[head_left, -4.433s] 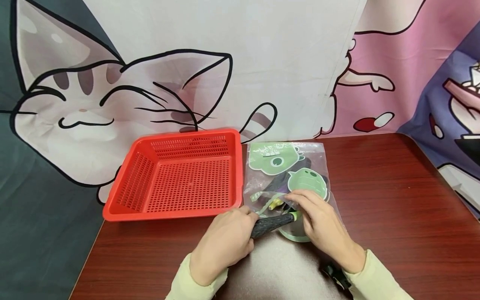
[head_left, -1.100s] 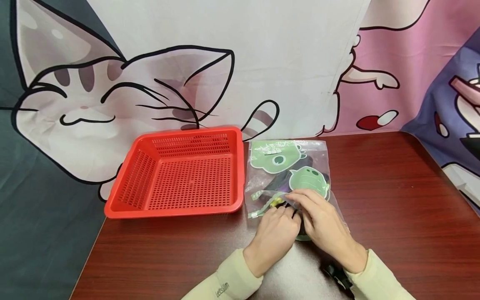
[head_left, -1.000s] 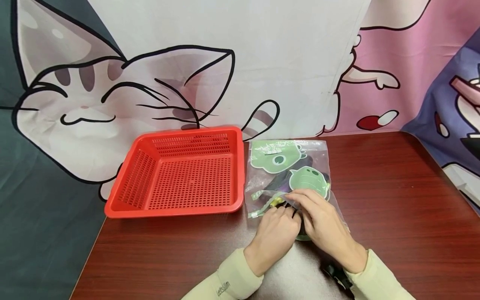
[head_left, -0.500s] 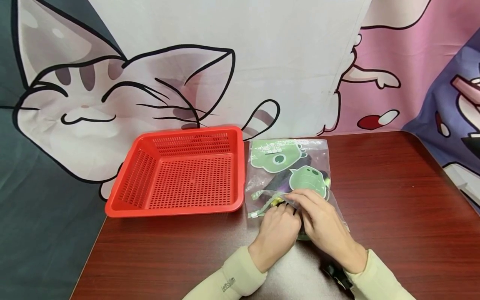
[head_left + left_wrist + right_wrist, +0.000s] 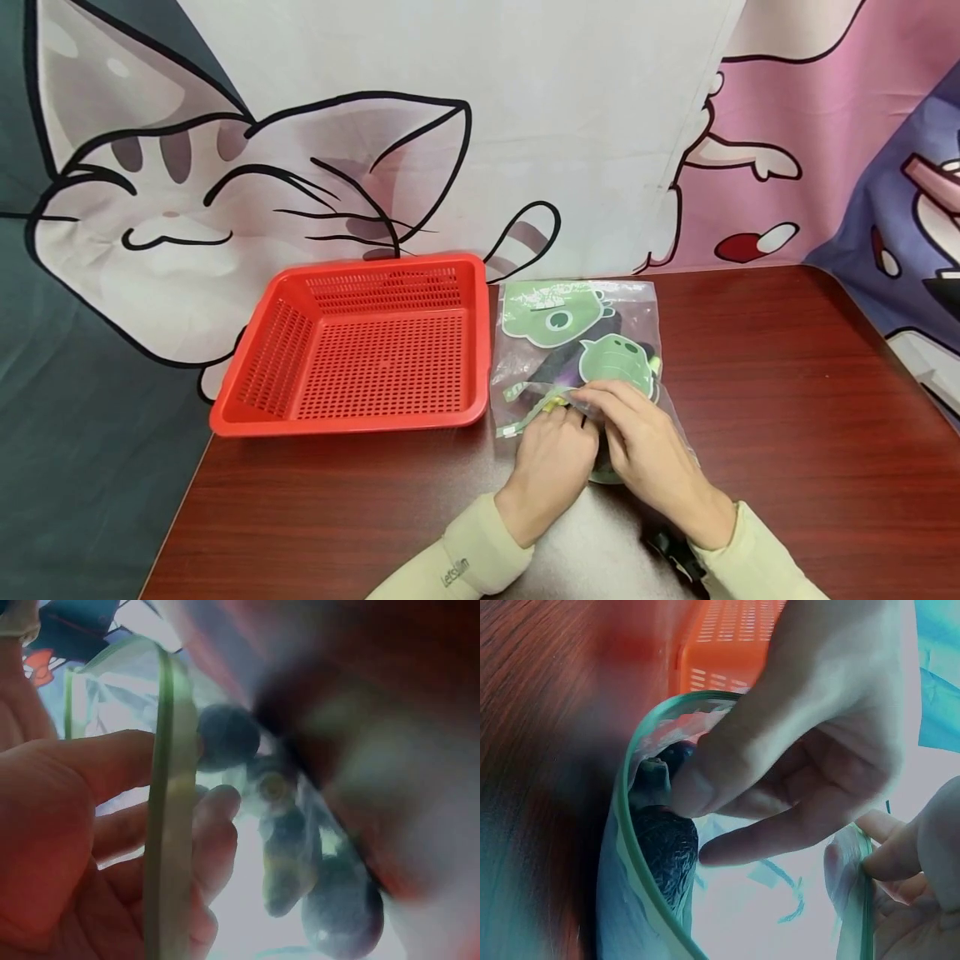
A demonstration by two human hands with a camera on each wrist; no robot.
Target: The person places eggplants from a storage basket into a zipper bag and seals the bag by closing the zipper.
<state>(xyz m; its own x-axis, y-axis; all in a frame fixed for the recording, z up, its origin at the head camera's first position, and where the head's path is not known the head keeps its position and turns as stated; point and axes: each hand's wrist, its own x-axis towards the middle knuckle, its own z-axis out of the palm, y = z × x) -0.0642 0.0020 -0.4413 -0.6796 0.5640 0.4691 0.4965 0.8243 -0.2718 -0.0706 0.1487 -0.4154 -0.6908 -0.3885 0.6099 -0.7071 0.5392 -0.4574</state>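
Note:
A clear zip bag [image 5: 517, 358] with green cartoon prints lies on the table; several dark, elongated vegetables show through it. My right hand [image 5: 654, 450] pinches the bag's edge, seen close up in the left wrist view beside the green zip strip [image 5: 174, 825]. My left hand [image 5: 555, 458] reaches into the bag's mouth. In the right wrist view, its thumb and index finger stand apart against a dark wrinkled vegetable [image 5: 666, 851] inside the bag. The left wrist view shows dark rounded vegetables [image 5: 341, 911] through the plastic. A yellow piece [image 5: 553, 404] peeks out near the zip.
A red perforated basket [image 5: 480, 400] with nothing in it stands left of the bag, close to it. A black object [image 5: 673, 554] is by the right sleeve. The brown wooden table [image 5: 787, 433] extends to the right; a printed cloth [image 5: 585, 125] hangs behind.
Seconds ago my left hand held a dark vegetable with a light green end at the bag's mouth. That hand has moved right into the bag; since then it has barely shifted. My right hand stays put.

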